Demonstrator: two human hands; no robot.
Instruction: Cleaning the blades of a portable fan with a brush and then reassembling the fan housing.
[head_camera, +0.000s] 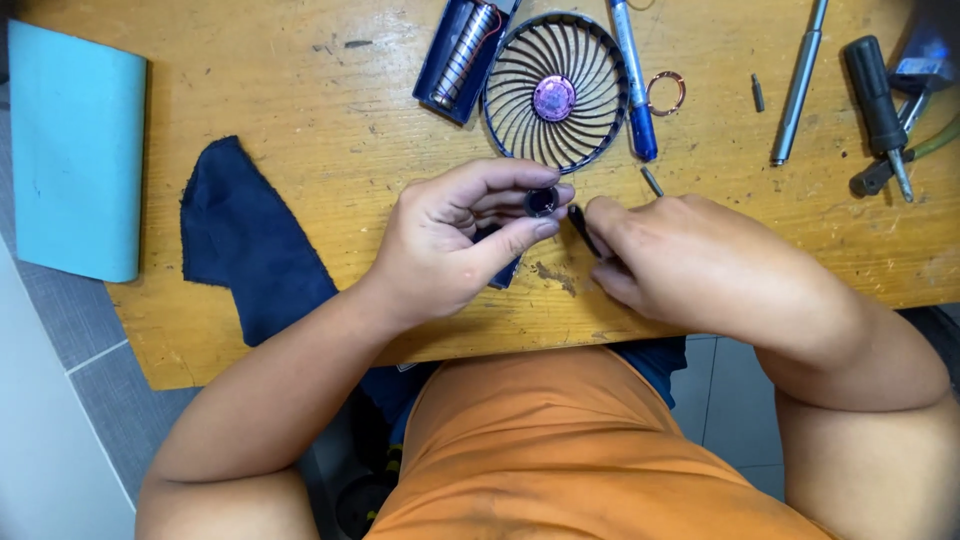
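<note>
Small dark round part with a glossy face (541, 202), pinched between thumb and fingertips of the left hand (455, 240), just above the near middle of the table. Left hand closed around it, a further dark piece half hidden beneath the palm. Right hand (690, 265) curled shut on a thin black tool (583, 229), tip angled toward the round part and nearly touching it.

Just beyond the hands, flat on the wood: a dark blue round fan grille with curved spokes and a purple centre disc (556, 92). Left of it and touching its rim, an open dark blue plastic housing (463, 45) holding one silvery cylindrical cell with a red wire. Right of the grille, a blue pen-shaped tool (633, 80), then a small copper-coloured ring (666, 93). Farther right, a long silver metal rod (798, 85) and a black-handled screwdriver (877, 100). Small metal bit (651, 181) near the right knuckles.

Scratched, stained yellow wooden table (300, 100). Dark navy cloth (245, 240) draped over the near edge at left; pale blue pad (75, 150) at the far left corner. Grey tiled floor (110, 390) below. Orange shirt at the bottom of view.
</note>
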